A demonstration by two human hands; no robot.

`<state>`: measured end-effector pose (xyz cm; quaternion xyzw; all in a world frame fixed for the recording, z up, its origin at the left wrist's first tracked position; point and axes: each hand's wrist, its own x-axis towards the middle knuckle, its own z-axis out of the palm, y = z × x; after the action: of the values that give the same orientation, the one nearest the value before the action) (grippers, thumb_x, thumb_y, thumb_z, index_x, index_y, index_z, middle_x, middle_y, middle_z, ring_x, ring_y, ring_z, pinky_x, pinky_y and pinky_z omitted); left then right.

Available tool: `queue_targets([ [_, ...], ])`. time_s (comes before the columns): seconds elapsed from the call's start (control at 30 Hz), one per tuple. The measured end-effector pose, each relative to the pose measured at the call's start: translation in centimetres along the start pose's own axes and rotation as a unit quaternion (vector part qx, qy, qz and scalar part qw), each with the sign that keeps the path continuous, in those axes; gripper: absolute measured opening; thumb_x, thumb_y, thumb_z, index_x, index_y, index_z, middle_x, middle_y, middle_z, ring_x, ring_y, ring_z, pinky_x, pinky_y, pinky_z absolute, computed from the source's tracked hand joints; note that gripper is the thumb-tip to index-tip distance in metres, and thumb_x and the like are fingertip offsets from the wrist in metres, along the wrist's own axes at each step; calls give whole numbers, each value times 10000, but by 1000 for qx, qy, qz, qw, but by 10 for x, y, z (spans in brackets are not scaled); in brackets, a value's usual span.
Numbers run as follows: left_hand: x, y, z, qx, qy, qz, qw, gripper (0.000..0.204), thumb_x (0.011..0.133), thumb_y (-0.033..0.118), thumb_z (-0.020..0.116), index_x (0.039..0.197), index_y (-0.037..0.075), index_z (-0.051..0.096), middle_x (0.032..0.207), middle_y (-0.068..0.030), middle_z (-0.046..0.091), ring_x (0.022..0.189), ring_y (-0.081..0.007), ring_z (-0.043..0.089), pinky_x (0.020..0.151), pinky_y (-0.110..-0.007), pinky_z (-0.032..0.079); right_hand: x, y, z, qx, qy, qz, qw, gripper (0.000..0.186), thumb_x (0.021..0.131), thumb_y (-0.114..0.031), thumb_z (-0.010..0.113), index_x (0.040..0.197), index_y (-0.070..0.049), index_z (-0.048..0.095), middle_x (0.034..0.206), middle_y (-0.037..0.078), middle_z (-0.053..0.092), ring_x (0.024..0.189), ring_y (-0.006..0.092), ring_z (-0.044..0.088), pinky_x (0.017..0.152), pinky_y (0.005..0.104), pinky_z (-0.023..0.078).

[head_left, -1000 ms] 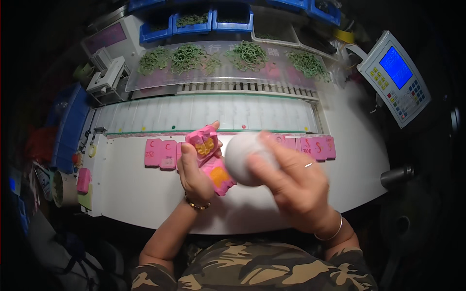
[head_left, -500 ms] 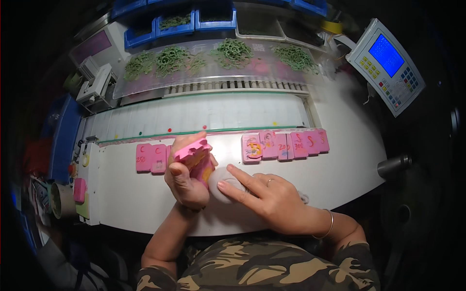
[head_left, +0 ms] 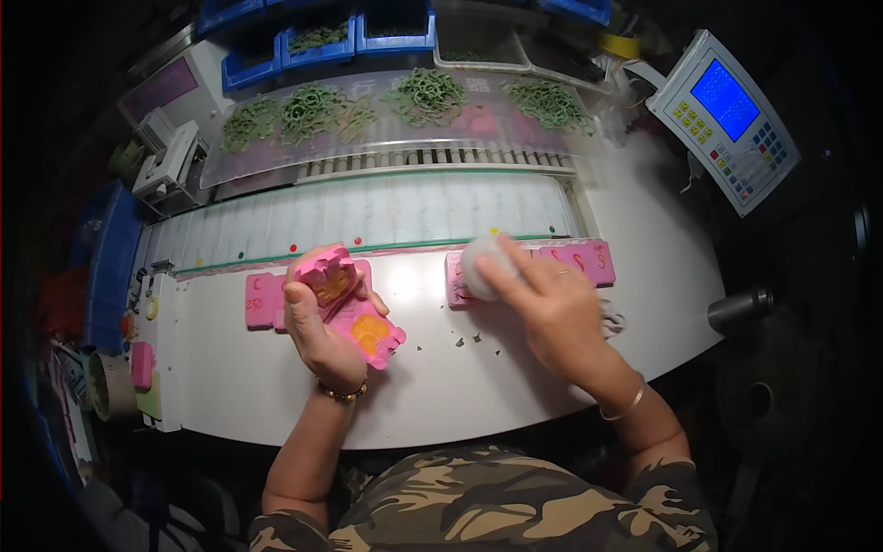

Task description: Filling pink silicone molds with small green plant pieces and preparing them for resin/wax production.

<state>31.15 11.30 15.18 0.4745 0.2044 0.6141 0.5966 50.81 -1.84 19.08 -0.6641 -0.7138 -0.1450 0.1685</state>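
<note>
A pink rubber mould (head_left: pixel 370 333) with orange-yellow hollows is in my left hand (head_left: pixel 322 339). Its two halves are spread apart like a book, with my thumb along one side. My right hand (head_left: pixel 568 317) grips a round whitish ball (head_left: pixel 482 264), smeared by motion, which may be a soft pouch or a sponge. The ball is over the left end of a row of pink blocks (head_left: pixel 589 262) and hides part of them. Dark green crumbs (head_left: pixel 476 339) lie on the white table between my hands.
More pink blocks (head_left: pixel 264 302) sit behind my left hand. Beyond lies a long green-edged channel (head_left: pixel 368 213). Green rings (head_left: pixel 426 97) are heaped on a clear sheet, below blue bins (head_left: pixel 395 32). A control panel (head_left: pixel 727 120) and a dark cylinder (head_left: pixel 740 311) are at the right.
My right hand has carried the white ball away from the mould, right and farther from me. The mould now spreads wider in my left hand. The whole view has shifted slightly.
</note>
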Motion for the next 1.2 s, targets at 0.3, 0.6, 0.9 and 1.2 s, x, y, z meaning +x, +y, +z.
queue_targets([
  [0.3,-4,-2,-9,-135,23,-194,971,511,1019,489,303,1025,42,551,818,-85,581,631,-151,566,445,-306,516,-4,14,9,46,-26,31,998,617,715,26,633,1294,-183,586,1340,145,548,924,313,625,796,408,487],
  [0.6,-14,-8,-3,-207,40,-333,919,541,1007,528,324,918,42,546,771,-65,556,609,-154,555,470,-327,517,18,0,22,-26,29,38,999,430,764,-51,641,1193,-57,618,1220,130,612,929,271,607,818,372,421],
  [0.9,-24,-8,-4,-178,29,-362,915,564,1009,539,316,940,28,544,790,-86,556,608,-162,559,487,-328,525,23,-3,71,8,-32,13,999,212,763,-71,668,976,-71,668,858,63,634,822,247,588,710,379,440],
  [1.2,-31,-9,4,-171,34,-391,904,542,1004,552,331,999,55,548,793,-64,569,608,-170,568,473,-349,525,28,-19,26,505,-24,176,844,103,866,-41,655,966,-16,662,911,46,617,753,114,624,611,232,486],
])
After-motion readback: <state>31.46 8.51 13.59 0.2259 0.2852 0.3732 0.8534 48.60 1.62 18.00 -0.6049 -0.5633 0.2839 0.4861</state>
